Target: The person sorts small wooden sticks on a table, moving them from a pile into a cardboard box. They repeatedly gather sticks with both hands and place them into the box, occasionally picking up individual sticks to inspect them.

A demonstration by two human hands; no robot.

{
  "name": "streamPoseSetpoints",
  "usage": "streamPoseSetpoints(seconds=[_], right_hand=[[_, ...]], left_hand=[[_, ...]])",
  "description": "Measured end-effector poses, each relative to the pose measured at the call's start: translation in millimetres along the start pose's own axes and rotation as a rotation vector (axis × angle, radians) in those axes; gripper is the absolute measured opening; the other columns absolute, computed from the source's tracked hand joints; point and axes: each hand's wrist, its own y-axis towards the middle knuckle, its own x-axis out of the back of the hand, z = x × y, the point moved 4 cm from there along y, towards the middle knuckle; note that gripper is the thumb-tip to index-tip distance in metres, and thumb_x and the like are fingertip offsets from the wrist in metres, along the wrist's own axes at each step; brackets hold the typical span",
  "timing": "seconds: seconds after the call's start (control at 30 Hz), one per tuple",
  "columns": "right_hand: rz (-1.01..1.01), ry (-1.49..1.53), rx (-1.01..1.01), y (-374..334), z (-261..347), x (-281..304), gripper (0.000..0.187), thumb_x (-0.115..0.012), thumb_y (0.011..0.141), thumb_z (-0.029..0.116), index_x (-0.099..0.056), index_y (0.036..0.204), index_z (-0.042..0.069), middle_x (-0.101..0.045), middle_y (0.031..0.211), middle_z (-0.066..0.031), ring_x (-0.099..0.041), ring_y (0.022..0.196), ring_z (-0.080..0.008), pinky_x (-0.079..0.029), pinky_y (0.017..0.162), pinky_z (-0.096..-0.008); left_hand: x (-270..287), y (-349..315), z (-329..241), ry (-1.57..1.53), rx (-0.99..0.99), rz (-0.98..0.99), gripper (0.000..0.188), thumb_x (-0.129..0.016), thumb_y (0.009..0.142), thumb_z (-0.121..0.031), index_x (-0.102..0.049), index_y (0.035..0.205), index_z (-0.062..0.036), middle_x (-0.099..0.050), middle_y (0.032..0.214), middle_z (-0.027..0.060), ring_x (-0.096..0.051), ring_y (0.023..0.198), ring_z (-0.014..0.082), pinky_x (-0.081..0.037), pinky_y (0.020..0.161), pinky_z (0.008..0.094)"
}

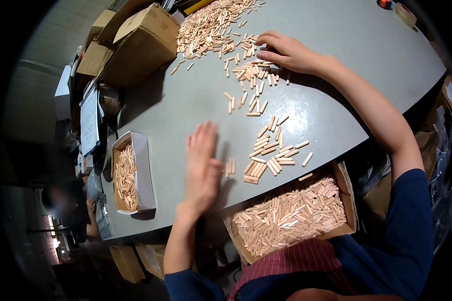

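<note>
Small pale wooden dowels lie loose on the grey table [331, 115]. My right hand [289, 54] is stretched out over a scattered group of dowels [251, 72], its fingers slightly bent and apart, with nothing visible in them. My left hand [202, 168] hovers over the table near its front edge, blurred by motion, fingers extended and holding nothing I can see. Close beside it are a few upright-lying dowels [230, 167]. A looser cluster of dowels [276, 150] lies to the right. Below the table edge, against my apron, sits an open cardboard box [350, 200] full of dowels.
A large heap of dowels [211, 27] covers the far side. At left stand a small white box [146, 175] of dowels, a big cardboard carton [145, 47] and a clipboard [90, 123]. A tape roll [406, 15] lies far right. Another person [73, 205] is at far left.
</note>
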Motion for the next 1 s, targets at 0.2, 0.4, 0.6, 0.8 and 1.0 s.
streamPoseSetpoints(seconds=[0.2,0.4,0.6,0.8,1.0], right_hand=[[0.007,0.045,-0.058,-1,5,-1,0.05,-0.055,0.106,0.044,-0.06,0.129,0.001,-0.059,0.13,-0.015,-0.063,0.115,-0.0318,-0.051,0.098,-0.0387],[0.049,-0.014,0.014,0,-2,-1,0.043,-0.054,0.107,0.041,-0.063,0.124,0.001,-0.058,0.132,-0.0129,-0.062,0.115,-0.0291,-0.05,0.098,-0.0374],[0.102,-0.01,0.024,1,3,0,0.039,-0.054,0.108,0.035,-0.062,0.12,-0.002,-0.058,0.13,-0.0124,-0.061,0.113,-0.0265,-0.049,0.098,-0.0356],[0.123,-0.011,0.034,0,3,1,0.038,-0.055,0.108,0.034,-0.062,0.119,-0.002,-0.058,0.129,-0.0127,-0.061,0.112,-0.0262,-0.049,0.098,-0.0349],[0.039,0.004,0.024,-2,0,-3,0.039,-0.056,0.108,0.035,-0.062,0.121,-0.002,-0.057,0.133,-0.0129,-0.061,0.114,-0.0263,-0.049,0.099,-0.0356]], left_hand=[[18,-32,22,0.158,0.172,0.033,0.059,-0.04,0.108,-0.031,-0.037,0.156,0.0026,-0.036,0.162,0.0253,-0.029,0.154,0.0407,-0.017,0.126,0.0498],[9,-40,15,0.39,0.211,0.104,0.056,-0.041,0.105,-0.017,-0.036,0.157,0.0027,-0.035,0.164,0.0228,-0.027,0.154,0.04,-0.014,0.127,0.0501],[-1,-39,5,0.478,0.128,0.147,0.056,-0.042,0.105,-0.017,-0.036,0.157,0.0024,-0.035,0.163,0.024,-0.028,0.153,0.0439,-0.016,0.126,0.0525],[-13,-35,-18,0.368,0.066,0.216,0.058,-0.045,0.103,-0.018,-0.036,0.157,0.0017,-0.035,0.163,0.0242,-0.026,0.153,0.0449,-0.016,0.126,0.0527],[-15,-37,-31,0.112,0.102,-0.08,0.042,-0.065,0.092,-0.013,-0.061,0.132,-0.0015,-0.054,0.142,0.0203,-0.045,0.136,0.0409,-0.034,0.116,0.048]])
